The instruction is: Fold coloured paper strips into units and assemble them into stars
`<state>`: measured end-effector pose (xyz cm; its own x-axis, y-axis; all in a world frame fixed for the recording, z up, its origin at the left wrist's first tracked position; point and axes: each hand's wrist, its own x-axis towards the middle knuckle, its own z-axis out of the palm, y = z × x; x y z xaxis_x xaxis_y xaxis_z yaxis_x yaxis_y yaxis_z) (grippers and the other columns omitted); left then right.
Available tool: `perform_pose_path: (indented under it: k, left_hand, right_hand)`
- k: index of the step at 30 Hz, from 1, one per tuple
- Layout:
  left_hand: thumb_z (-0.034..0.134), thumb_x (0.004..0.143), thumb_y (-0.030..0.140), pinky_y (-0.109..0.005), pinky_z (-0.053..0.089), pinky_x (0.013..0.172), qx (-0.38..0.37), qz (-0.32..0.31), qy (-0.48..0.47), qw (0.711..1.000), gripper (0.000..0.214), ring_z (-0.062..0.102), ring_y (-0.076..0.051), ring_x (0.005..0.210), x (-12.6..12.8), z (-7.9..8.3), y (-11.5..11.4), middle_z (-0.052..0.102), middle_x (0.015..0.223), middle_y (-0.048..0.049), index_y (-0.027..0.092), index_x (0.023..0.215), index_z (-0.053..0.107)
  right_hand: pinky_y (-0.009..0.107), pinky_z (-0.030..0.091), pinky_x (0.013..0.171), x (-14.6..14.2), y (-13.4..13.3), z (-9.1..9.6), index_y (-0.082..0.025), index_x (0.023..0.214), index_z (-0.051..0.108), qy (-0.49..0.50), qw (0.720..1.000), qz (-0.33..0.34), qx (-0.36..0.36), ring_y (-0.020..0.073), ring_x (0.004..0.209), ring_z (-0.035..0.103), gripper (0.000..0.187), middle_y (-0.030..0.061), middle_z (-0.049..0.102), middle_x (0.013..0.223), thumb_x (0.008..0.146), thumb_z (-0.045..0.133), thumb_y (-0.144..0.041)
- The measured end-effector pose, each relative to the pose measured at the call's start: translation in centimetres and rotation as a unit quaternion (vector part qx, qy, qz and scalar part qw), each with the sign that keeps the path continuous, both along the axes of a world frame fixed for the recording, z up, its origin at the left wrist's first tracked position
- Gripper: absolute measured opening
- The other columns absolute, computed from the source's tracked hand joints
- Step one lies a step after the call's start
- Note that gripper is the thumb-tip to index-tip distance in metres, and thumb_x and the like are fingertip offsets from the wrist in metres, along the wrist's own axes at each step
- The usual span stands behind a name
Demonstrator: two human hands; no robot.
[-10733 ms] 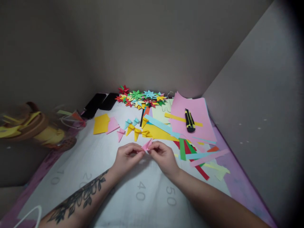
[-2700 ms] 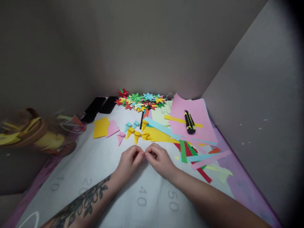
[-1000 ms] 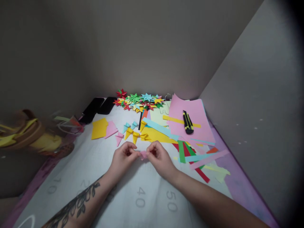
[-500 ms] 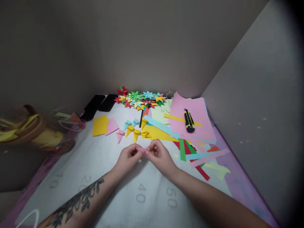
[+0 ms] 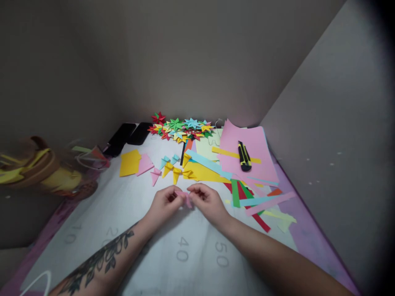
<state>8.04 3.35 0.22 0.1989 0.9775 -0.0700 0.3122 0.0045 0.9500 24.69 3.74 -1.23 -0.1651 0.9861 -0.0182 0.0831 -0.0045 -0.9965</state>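
Pink paper between curled hands

The held folded paper is pink. The table cover is white with grey numerals. The cutter shows black and yellow. The paper stars mix red, green, yellow and light blue. The left forearm bears a dark leaf pattern.

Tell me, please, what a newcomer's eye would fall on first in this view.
Most likely the cluster of many-coloured folded paper stars at the far end of the table. Next, the left hand and right hand near the middle, with a small pink folded paper at their fingertips. To the right, a black-and-yellow cutter lies across a yellow strip on a pink sheet.
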Motion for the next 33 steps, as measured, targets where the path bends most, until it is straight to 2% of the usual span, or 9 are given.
perform_pose_path:
  k: [3,11,15,20,23,26,30,33]
  left_hand:
    - [0.052,0.082,0.026,-0.02,0.039,0.057,0.009,-0.047,0.02,0.999,0.018,0.054,-0.011,0.061,0.4,-0.1,-0.3,0.066,0.07,-0.0018,0.015,0.072,0.062]
    - [0.047,0.082,0.025,-0.019,0.036,0.053,0.027,0.001,0.042,0.999,0.019,0.046,-0.01,0.056,-0.2,0.0,-0.2,0.054,0.062,0.0025,0.016,0.068,0.054]
    - [0.048,0.08,0.024,-0.019,0.036,0.054,0.005,0.017,0.017,1.0,0.015,0.046,-0.01,0.057,-0.3,-0.1,-0.1,0.052,0.061,0.0032,0.017,0.067,0.052]
    - [0.049,0.081,0.028,-0.02,0.036,0.055,0.015,0.109,-0.023,0.994,0.016,0.045,-0.01,0.057,-0.4,0.1,0.4,0.051,0.063,0.003,0.016,0.071,0.053]
    - [0.051,0.081,0.033,-0.02,0.037,0.055,-0.009,0.049,-0.03,0.998,0.018,0.047,-0.01,0.058,-0.1,-0.1,0.2,0.055,0.066,0.0017,0.016,0.076,0.055]
    - [0.055,0.079,0.033,-0.02,0.037,0.056,-0.019,-0.016,0.005,1.0,0.018,0.048,-0.011,0.061,0.5,-0.5,-0.3,0.056,0.069,0.0007,0.015,0.077,0.057]
    - [0.051,0.081,0.033,-0.02,0.035,0.055,-0.005,-0.025,0.041,0.999,0.02,0.045,-0.011,0.06,0.8,-0.8,-0.5,0.052,0.065,0.0016,0.015,0.071,0.055]
    - [0.05,0.082,0.035,-0.02,0.033,0.054,0.001,-0.027,0.054,0.998,0.024,0.043,-0.011,0.059,0.7,-0.7,-0.4,0.051,0.064,0.002,0.015,0.069,0.054]
  right_hand:
    - [0.023,0.04,0.058,0.0,-0.2,0.5,-0.017,0.067,0.058,-0.03,0.999,0.029,0.027,0.0122,0.061,0.051,0.012,-0.0001,0.058,0.065,0.077,0.056,-0.025]
    - [0.021,0.036,0.056,0.0,-0.3,0.3,-0.018,0.06,0.053,-0.11,0.989,0.058,0.083,0.0108,0.06,0.048,0.012,-0.0024,0.052,0.062,0.07,0.05,-0.01]
    - [0.02,0.034,0.053,-0.1,-0.3,0.2,-0.017,0.059,0.052,-0.096,0.991,0.067,0.056,0.0098,0.057,0.046,0.012,-0.0031,0.051,0.06,0.067,0.049,-0.009]
    - [0.02,0.036,0.053,0.1,-0.1,-0.1,-0.017,0.062,0.052,-0.038,0.998,0.043,-0.004,0.01,0.056,0.046,0.009,-0.003,0.052,0.06,0.071,0.051,-0.015]
    - [0.022,0.037,0.055,0.2,0.2,-0.1,-0.018,0.064,0.053,-0.014,1.0,0.004,-0.008,0.011,0.058,0.046,0.012,-0.0026,0.051,0.06,0.075,0.054,-0.023]
    - [0.023,0.039,0.058,0.2,0.2,0.0,-0.017,0.066,0.054,-0.002,1.0,-0.014,-0.003,0.0121,0.062,0.049,0.015,-0.0016,0.053,0.063,0.076,0.055,-0.027]
    - [0.024,0.042,0.061,0.0,0.1,0.1,-0.016,0.072,0.058,0.0,1.0,0.024,-0.005,0.0132,0.066,0.052,0.014,0.0002,0.058,0.069,0.076,0.058,-0.03]
    - [0.023,0.041,0.059,-0.1,0.1,0.0,-0.017,0.069,0.057,-0.016,0.999,0.03,-0.008,0.0125,0.063,0.05,0.016,-0.0008,0.055,0.066,0.076,0.058,-0.03]
